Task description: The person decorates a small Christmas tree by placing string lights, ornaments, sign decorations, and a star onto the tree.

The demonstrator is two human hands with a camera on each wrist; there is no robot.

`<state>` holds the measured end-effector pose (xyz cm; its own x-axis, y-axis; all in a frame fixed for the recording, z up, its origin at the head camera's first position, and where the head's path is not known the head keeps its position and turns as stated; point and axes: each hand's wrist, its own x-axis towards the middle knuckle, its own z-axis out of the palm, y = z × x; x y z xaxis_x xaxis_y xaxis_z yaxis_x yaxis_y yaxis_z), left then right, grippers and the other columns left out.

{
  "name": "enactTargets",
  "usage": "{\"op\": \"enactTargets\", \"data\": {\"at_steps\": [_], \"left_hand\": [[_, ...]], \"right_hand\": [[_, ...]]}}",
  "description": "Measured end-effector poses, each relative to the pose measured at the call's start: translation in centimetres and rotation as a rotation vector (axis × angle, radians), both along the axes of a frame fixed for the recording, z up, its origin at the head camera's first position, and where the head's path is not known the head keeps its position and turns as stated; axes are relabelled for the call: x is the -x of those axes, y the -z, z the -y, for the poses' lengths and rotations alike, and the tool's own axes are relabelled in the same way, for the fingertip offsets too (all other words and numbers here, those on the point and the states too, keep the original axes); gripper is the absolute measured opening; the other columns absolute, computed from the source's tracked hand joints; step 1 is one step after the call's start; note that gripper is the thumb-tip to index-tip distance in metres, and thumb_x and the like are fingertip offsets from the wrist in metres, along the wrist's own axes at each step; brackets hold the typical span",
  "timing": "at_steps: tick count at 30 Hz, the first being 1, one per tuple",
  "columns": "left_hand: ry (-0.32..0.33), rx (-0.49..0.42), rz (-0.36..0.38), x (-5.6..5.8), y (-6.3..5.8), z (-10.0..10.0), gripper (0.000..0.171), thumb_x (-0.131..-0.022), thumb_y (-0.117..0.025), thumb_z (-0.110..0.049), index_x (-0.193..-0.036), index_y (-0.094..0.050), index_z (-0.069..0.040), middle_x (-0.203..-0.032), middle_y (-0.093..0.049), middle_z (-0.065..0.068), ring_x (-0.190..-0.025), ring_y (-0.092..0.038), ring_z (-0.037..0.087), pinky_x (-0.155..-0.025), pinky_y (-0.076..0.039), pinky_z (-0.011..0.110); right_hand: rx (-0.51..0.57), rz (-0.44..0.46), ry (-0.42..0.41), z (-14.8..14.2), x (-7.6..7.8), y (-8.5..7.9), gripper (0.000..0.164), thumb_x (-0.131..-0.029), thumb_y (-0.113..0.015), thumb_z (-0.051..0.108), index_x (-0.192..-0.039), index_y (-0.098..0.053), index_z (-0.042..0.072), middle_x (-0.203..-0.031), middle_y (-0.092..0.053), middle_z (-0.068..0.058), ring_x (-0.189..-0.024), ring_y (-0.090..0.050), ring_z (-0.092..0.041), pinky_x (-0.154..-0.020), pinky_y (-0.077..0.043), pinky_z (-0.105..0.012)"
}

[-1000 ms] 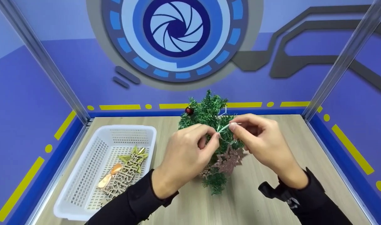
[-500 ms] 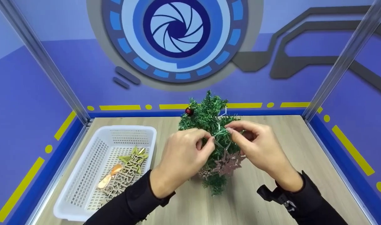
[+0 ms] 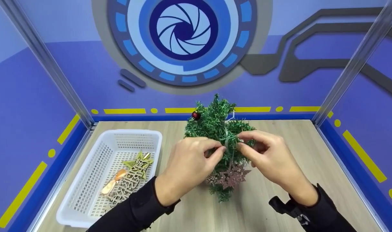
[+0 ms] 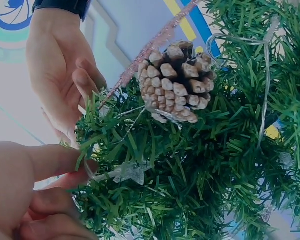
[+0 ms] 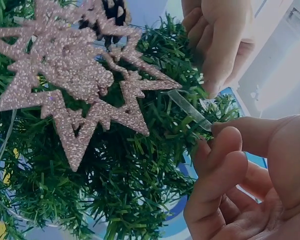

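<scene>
A small green artificial Christmas tree [image 3: 205,126] stands between the hands. On its near side hangs a glittery pink star ornament [image 3: 233,176], seen large in the right wrist view, with a translucent ribbon [image 5: 190,110] running up from it. My left hand [image 3: 189,158] pinches thumb and index finger at a thin pale loop of the ribbon, among the needles. Across the branch, my right hand [image 3: 275,153] has its thumb and index tips apart, right at the ribbon. A pine cone [image 4: 176,85] and a clear star light [image 4: 132,172] show close by in the left wrist view.
A white perforated basket [image 3: 64,214] stands left on the wooden table [image 3: 257,212]. Inside lie a gold star [image 3: 140,161], an orange-gold bow [image 3: 114,182] and a lettered ornament [image 3: 130,180]. A dark red bauble [image 3: 196,115] hangs high on the tree.
Both hands have moved down from the raised ribbon, the right one parting its fingertips. The pink star has sunk lower, and the ribbon now hangs against the branch.
</scene>
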<state>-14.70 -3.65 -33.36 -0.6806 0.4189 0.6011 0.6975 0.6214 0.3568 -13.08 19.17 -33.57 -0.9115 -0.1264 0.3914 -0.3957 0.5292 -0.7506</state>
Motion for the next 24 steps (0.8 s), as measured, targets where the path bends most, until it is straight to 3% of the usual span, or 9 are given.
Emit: {"op": "enactTargets", "data": {"at_steps": [5, 10, 15, 20, 24], "left_hand": [[0.017, -0.049, -0.025, -0.5, 0.0, 0.5, 0.021, -0.099, -0.059, -0.040, -0.099, -0.075, -0.027, -0.075, -0.064, -0.015, -0.059, -0.046, -0.002, -0.056, -0.036, 0.015], [-0.003, -0.142, -0.121, -1.5, -0.2, 1.6, 0.017, -0.098, -0.061, -0.034, -0.086, -0.072, -0.028, -0.064, -0.047, -0.017, -0.055, -0.035, -0.004, -0.052, -0.026, 0.010], [-0.007, -0.204, -0.141, -2.3, 0.5, 3.7, 0.025, -0.097, -0.064, -0.028, -0.072, -0.062, -0.029, -0.062, -0.046, -0.020, -0.053, -0.034, -0.008, -0.049, -0.025, 0.005], [-0.059, -0.285, -0.094, -2.4, 2.6, 5.7, 0.038, -0.097, -0.064, -0.021, -0.063, -0.048, -0.028, -0.058, -0.039, -0.020, -0.050, -0.030, -0.007, -0.046, -0.024, 0.008], [-0.068, -0.361, -0.031, -2.7, 5.7, 6.0, 0.045, -0.097, -0.063, -0.016, -0.059, -0.041, -0.026, -0.056, -0.034, -0.020, -0.049, -0.027, -0.007, -0.043, -0.024, 0.010]], "right_hand": [[0.065, -0.024, 0.014, -0.8, -0.3, 0.2, 0.022, -0.092, -0.071, 0.015, -0.109, -0.074, 0.027, -0.091, -0.070, 0.006, -0.047, -0.053, -0.012, -0.044, -0.047, -0.026], [0.102, -0.040, 0.043, -2.4, -0.4, 0.5, 0.015, -0.093, -0.070, 0.017, -0.106, -0.075, 0.020, -0.086, -0.069, 0.001, -0.047, -0.053, -0.012, -0.042, -0.045, -0.025], [0.131, 0.011, 0.110, -4.2, -0.1, 1.7, 0.013, -0.095, -0.067, 0.023, -0.106, -0.073, 0.017, -0.071, -0.065, -0.001, -0.045, -0.053, -0.013, -0.040, -0.045, -0.028], [0.164, 0.085, 0.228, -6.0, 0.6, 4.1, 0.012, -0.098, -0.063, 0.024, -0.104, -0.068, 0.015, -0.059, -0.055, -0.002, -0.046, -0.053, -0.017, -0.041, -0.044, -0.030], [0.113, 0.130, 0.330, -7.0, 1.2, 6.8, 0.010, -0.099, -0.061, 0.025, -0.103, -0.067, 0.017, -0.061, -0.058, -0.004, -0.048, -0.054, -0.018, -0.041, -0.044, -0.029]]}}
